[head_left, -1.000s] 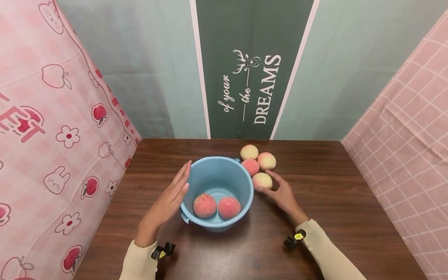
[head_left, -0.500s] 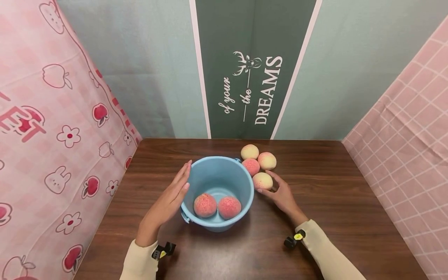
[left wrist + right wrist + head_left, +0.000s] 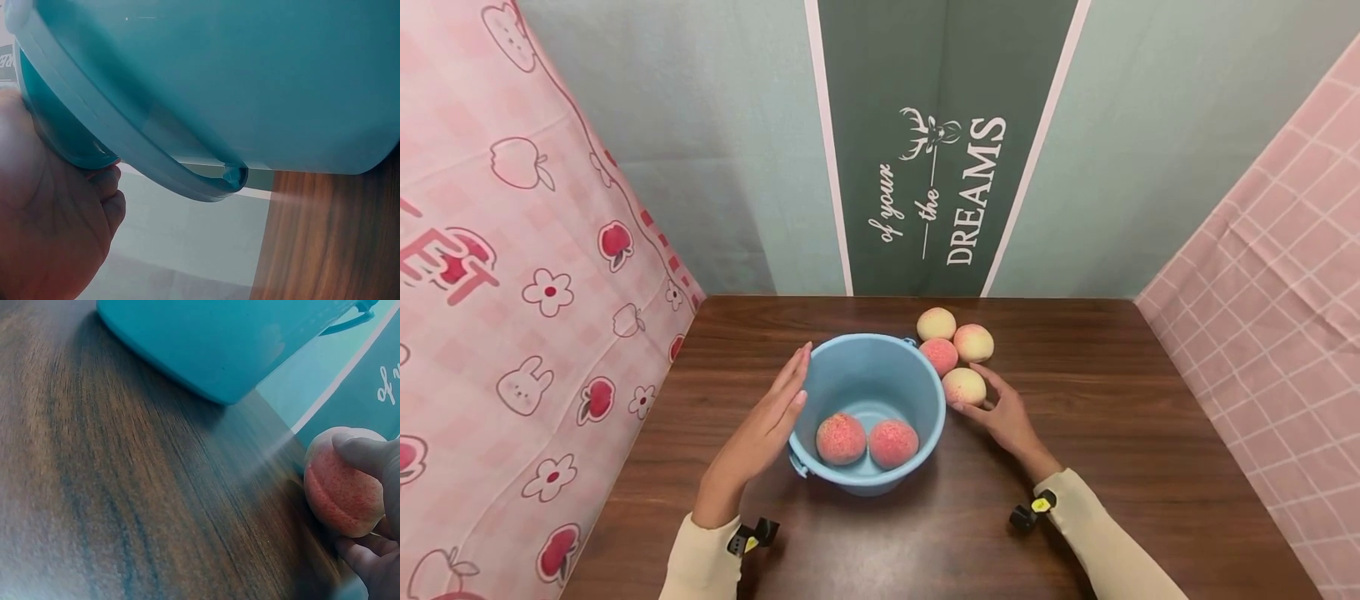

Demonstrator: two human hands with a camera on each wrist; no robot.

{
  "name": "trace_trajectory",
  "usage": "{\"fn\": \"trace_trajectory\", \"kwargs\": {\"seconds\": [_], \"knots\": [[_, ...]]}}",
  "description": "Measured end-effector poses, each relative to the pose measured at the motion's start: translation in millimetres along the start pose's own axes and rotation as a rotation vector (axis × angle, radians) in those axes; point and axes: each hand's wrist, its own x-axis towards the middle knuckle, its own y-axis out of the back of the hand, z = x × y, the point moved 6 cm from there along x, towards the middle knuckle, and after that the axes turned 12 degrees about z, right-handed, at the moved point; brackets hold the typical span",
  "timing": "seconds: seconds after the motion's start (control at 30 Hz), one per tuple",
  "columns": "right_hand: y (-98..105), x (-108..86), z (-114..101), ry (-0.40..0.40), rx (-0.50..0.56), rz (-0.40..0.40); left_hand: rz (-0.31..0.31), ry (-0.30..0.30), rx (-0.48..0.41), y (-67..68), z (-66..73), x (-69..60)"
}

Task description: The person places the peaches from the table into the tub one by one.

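A blue bucket (image 3: 857,367) stands on the table with two pink peaches inside, one at the left (image 3: 841,439) and one at the right (image 3: 892,443). My left hand (image 3: 760,433) lies with straight fingers against the bucket's left rim. Beyond the bucket's right side, my right hand (image 3: 1006,417) grips a pale yellow peach (image 3: 964,386) between thumb and fingers. In the right wrist view the thumb lies across this peach (image 3: 344,487), whose pink, creased side shows. The left wrist view shows the bucket's outer wall (image 3: 262,81) and its handle (image 3: 137,150) close up.
Behind the gripped peach sit a pink peach (image 3: 938,357) and two pale ones, one at the back (image 3: 936,325) and one to the right (image 3: 974,342). The dark wooden table (image 3: 1075,358) meets a printed cloth backdrop (image 3: 917,275). Pink cloths hang at both sides.
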Motion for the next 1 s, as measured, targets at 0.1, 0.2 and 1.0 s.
{"fn": "trace_trajectory", "kwargs": {"seconds": [0.1,0.2,1.0], "knots": [[0.4,0.1,0.0,-0.002,0.001,0.006,0.001,0.002,-0.009,0.1,0.2,-0.2],[0.5,0.0,0.0,0.0,0.001,0.008,-0.002,0.001,-0.006,-0.2,-0.3,-0.7],[7.0,-5.1,-9.8,0.004,0.006,0.026,-0.001,-0.003,0.008,0.2,-1.0,-2.5]]}}
